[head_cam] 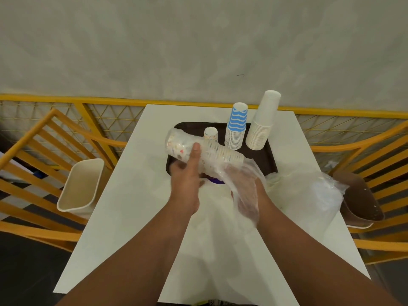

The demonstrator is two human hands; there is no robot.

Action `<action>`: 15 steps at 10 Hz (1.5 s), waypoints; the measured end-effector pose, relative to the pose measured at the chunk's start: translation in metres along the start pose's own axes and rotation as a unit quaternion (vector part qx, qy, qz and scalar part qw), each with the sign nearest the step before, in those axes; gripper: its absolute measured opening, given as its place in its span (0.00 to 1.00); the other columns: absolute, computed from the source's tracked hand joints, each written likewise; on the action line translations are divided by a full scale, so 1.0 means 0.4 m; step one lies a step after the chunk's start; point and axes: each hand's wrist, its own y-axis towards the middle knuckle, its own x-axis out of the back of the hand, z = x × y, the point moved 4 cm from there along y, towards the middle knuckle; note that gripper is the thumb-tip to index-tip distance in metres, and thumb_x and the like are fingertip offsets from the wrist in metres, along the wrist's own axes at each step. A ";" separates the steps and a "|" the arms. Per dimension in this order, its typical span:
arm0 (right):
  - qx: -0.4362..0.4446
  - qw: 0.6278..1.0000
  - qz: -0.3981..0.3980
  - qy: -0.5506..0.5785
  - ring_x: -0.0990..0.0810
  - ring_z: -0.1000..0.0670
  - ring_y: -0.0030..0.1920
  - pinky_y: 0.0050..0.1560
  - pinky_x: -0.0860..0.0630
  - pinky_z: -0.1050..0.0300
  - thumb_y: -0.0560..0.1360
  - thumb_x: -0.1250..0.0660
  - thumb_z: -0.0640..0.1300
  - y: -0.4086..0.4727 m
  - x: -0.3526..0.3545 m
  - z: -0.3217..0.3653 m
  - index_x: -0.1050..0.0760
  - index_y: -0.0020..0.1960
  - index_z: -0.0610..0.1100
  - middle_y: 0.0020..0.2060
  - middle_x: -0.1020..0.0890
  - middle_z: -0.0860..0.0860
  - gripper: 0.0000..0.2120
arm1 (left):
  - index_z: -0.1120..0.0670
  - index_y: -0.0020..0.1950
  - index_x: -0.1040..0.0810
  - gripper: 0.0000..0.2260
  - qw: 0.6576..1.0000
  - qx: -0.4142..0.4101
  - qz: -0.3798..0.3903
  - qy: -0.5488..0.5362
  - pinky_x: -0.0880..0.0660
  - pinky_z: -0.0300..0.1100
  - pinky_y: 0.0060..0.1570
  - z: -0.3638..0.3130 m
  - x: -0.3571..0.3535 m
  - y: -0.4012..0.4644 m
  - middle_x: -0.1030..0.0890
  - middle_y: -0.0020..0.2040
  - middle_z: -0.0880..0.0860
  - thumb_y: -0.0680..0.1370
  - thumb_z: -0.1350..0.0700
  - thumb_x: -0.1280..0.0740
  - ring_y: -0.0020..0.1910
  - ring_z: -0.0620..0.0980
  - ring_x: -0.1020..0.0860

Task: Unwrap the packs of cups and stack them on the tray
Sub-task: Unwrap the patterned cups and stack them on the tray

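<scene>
A pack of printed paper cups lies on its side above the near edge of the dark brown tray, still partly in clear plastic wrap. My left hand grips the pack from below, thumb up across it. My right hand is inside or behind the loose wrap at the pack's open end, blurred, and seems to hold the film. On the tray stand a single small printed cup, a blue-and-white striped stack and a taller white stack.
Crumpled clear wrappers lie on the white table at the right. A cream bin stands left of the table, a brown bin right. Yellow chairs and a yellow mesh fence surround it.
</scene>
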 end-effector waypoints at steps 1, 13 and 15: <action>0.004 0.997 0.006 0.081 0.19 0.54 0.44 0.42 0.21 0.62 0.81 0.39 0.39 -0.009 0.006 0.020 0.29 0.59 0.43 0.46 0.21 0.50 0.07 | 0.50 0.71 0.32 0.22 0.983 -0.160 -0.093 0.010 0.22 0.43 0.57 -0.046 0.063 0.005 0.24 0.63 0.46 0.79 0.47 0.33 0.59 0.44 0.22; -0.050 0.990 0.023 0.126 0.18 0.44 0.56 0.40 0.23 0.56 0.67 0.24 0.44 0.057 -0.027 -0.146 0.24 0.64 0.44 0.57 0.17 0.45 0.27 | 0.42 0.64 0.32 0.32 0.929 -0.126 0.064 0.341 0.18 0.49 0.46 -0.064 0.151 0.035 0.24 0.56 0.41 0.66 0.53 0.20 0.56 0.47 0.22; -0.071 0.988 0.029 0.134 0.17 0.44 0.50 0.33 0.23 0.58 0.63 0.22 0.43 0.070 -0.027 -0.177 0.24 0.65 0.44 0.58 0.18 0.42 0.30 | 0.42 0.62 0.30 0.30 0.929 -0.126 0.080 0.339 0.19 0.45 0.49 -0.045 0.171 0.054 0.23 0.54 0.41 0.66 0.53 0.19 0.53 0.43 0.22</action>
